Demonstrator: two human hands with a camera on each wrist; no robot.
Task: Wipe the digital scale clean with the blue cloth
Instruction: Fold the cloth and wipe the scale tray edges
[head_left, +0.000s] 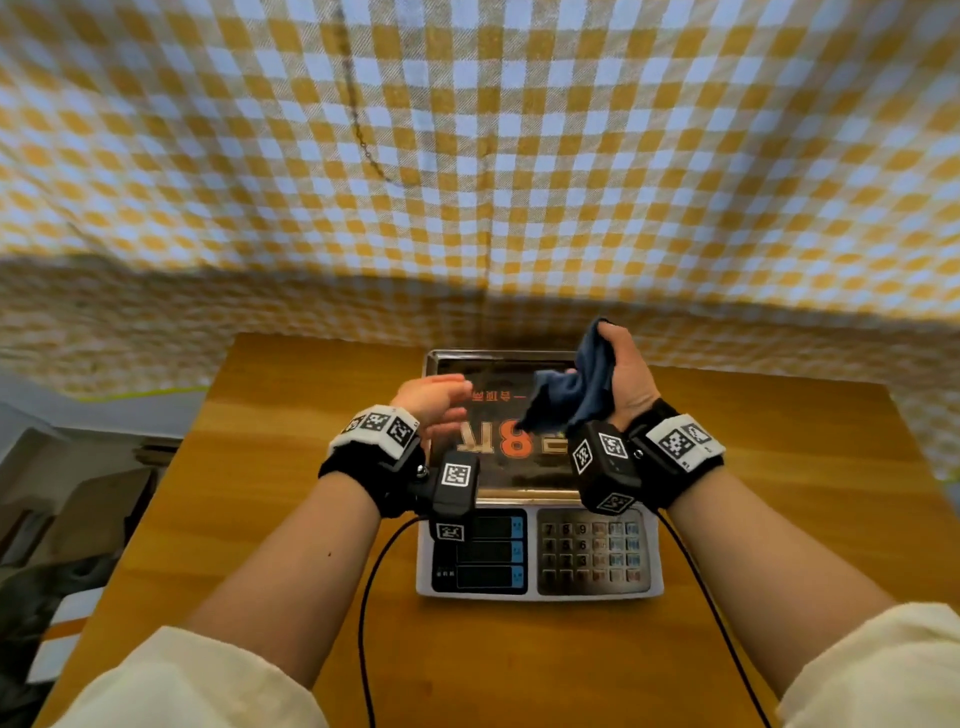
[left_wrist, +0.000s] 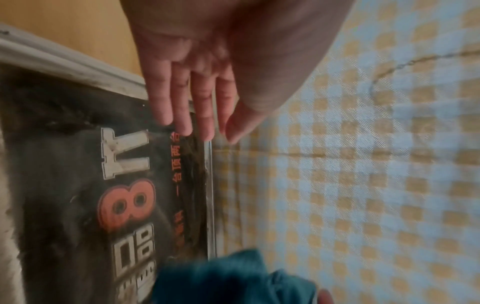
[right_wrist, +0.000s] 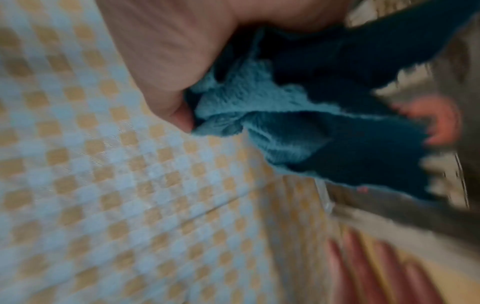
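The digital scale sits mid-table, its dark weighing pan printed with an orange 8, and displays and keypad facing me. My right hand grips the bunched blue cloth above the pan's far right part, and the cloth hangs down from the fist. In the right wrist view the thumb presses the cloth into the palm. My left hand hovers over the pan's left side with straight fingers, holding nothing. The pan and cloth show in the left wrist view.
The wooden table carries the scale. A yellow and white checked cloth hangs behind the table's far edge. Black cables run from both wrists toward me. Boxes and clutter lie left of the table.
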